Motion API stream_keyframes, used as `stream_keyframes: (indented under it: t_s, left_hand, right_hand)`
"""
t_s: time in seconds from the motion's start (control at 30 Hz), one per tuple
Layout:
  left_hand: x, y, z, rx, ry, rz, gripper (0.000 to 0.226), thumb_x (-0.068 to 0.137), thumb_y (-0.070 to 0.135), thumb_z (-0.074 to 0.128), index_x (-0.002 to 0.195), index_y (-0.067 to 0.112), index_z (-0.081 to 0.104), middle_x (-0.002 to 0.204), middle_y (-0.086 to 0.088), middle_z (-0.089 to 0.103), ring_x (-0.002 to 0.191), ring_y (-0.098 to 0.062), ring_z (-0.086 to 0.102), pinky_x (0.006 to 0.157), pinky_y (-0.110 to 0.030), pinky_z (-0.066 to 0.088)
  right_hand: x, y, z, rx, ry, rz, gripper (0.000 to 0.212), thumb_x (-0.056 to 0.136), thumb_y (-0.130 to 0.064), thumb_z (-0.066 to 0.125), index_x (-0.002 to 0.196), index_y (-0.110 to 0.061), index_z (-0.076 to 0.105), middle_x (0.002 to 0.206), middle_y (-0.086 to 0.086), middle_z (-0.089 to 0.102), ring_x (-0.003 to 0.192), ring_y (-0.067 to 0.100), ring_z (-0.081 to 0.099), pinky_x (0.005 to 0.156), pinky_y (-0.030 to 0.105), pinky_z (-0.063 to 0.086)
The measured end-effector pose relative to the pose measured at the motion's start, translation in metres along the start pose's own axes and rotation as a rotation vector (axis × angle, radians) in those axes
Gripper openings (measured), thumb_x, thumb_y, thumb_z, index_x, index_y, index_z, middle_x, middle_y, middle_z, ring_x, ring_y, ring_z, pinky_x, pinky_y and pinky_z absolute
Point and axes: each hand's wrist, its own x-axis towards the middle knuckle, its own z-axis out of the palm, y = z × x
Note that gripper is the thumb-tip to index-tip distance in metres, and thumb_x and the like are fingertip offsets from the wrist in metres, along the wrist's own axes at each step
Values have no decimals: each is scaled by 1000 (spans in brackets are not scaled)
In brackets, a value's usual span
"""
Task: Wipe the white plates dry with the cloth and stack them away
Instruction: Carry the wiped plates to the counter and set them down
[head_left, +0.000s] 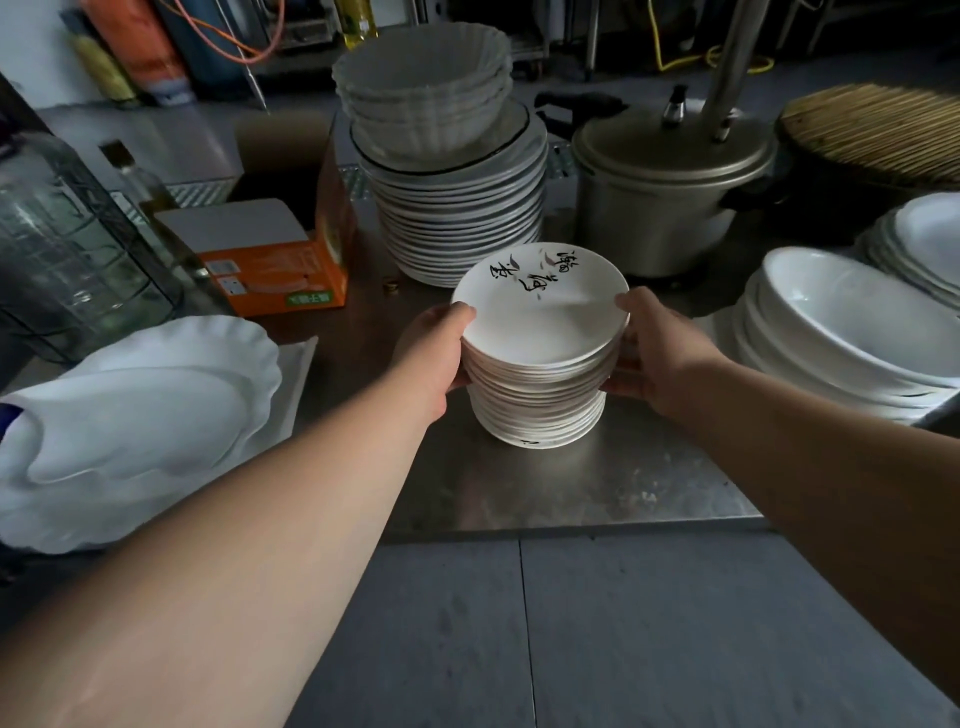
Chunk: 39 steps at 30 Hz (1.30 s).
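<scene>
**Entry: small white plates, stacked, both hands applied**

Nearest: two bare forearms, entering from 7 and 4 o'clock and meeting at centre.
Left hand (434, 345): clasps the stack's 9 o'clock side, thumb on the top rim; fingers hidden behind the plates.
Right hand (660, 353): clasps the 3 o'clock side, thumb at the rim, fingers curled under the upper plates.
Stack of small white plates (540, 384): centre of the steel counter (571, 483), base resting on it; the top plate bears black brushed characters.
Surroundings: tall plate stack (457, 218) at 12 o'clock, pressure cooker (665, 192) at 1, oval dishes (841, 332) at 3, scalloped platters (130, 415) at 9.
Cloth: none identifiable.
Step, as judged: handling the stack, either squaring it or taking it up.
Next move calls for: even pressure from both sides and a level lift, since the upper plates sit slightly off-line.
</scene>
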Motion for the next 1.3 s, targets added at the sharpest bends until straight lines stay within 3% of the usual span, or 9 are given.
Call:
stream_keyframes:
  t_s: [0.1, 0.23, 0.37, 0.53, 0.67, 0.77, 0.97, 1.17, 1.3]
  left_hand:
    - [2, 1, -1, 52, 23, 19, 6, 99, 35, 62, 95, 31, 65, 112, 5, 68, 110, -22, 64, 97, -50, 59]
    - [6, -3, -3, 116, 31, 49, 8, 97, 40, 61, 98, 33, 64, 108, 11, 66, 111, -22, 62, 101, -51, 56]
    - [9, -1, -2, 182, 37, 64, 21, 92, 47, 59, 110, 36, 62, 105, 14, 64, 112, -23, 61, 103, -48, 53]
    - [12, -1, -1, 230, 44, 89, 14, 97, 39, 59, 110, 33, 61, 98, 18, 61, 102, -16, 59, 91, -36, 47]
    - [13, -5, -4, 207, 9, 99, 27, 85, 48, 67, 108, 34, 67, 108, 13, 70, 110, -19, 64, 105, -45, 51]
    - [12, -12, -5, 140, -52, 116, 11, 88, 42, 72, 98, 37, 72, 109, 13, 74, 111, -14, 67, 107, -44, 52]
    - [6, -28, -3, 137, -60, 267, 18, 93, 36, 74, 110, 35, 72, 104, 19, 75, 98, 6, 66, 81, -19, 49]
    - [10, -30, -4, 223, 39, 338, 13, 92, 43, 74, 100, 33, 75, 94, 19, 77, 89, 7, 68, 70, -15, 48]
    - [13, -28, -10, 213, -39, 347, 21, 92, 42, 75, 108, 29, 76, 98, 18, 78, 89, 9, 70, 72, -12, 48]
  right_hand:
    - [-1, -2, 2, -13, 7, 18, 22, 98, -37, 57, 106, -19, 69, 84, 7, 67, 76, 24, 68, 72, 42, 62]
    - [0, 2, 1, -8, 17, 35, 21, 100, -35, 56, 101, -17, 67, 82, 9, 61, 76, 24, 64, 84, 47, 63]
    - [2, 0, 1, -6, 19, 34, 23, 99, -36, 57, 102, -16, 67, 82, 10, 63, 75, 25, 65, 83, 47, 63]
    - [6, 0, 0, -19, 18, 29, 24, 99, -36, 57, 102, -15, 69, 84, 10, 65, 83, 27, 67, 89, 49, 63]
    - [10, -1, -3, -23, 14, 31, 24, 99, -35, 58, 102, -13, 69, 88, 11, 66, 87, 29, 68, 94, 53, 61]
    - [11, 0, -5, -32, 10, 31, 23, 101, -34, 59, 101, -13, 68, 85, 11, 66, 85, 28, 68, 94, 51, 61]
    - [15, 2, -8, -63, -18, 5, 24, 103, -37, 60, 104, -16, 70, 83, 6, 72, 87, 26, 71, 95, 49, 61]
    - [17, 13, -8, -88, -61, -94, 35, 107, -48, 53, 123, -23, 71, 99, 2, 75, 97, 23, 72, 101, 49, 58]
    - [14, 14, 0, -133, -17, -141, 34, 109, -49, 47, 101, -27, 72, 90, -1, 72, 93, 20, 69, 104, 47, 56]
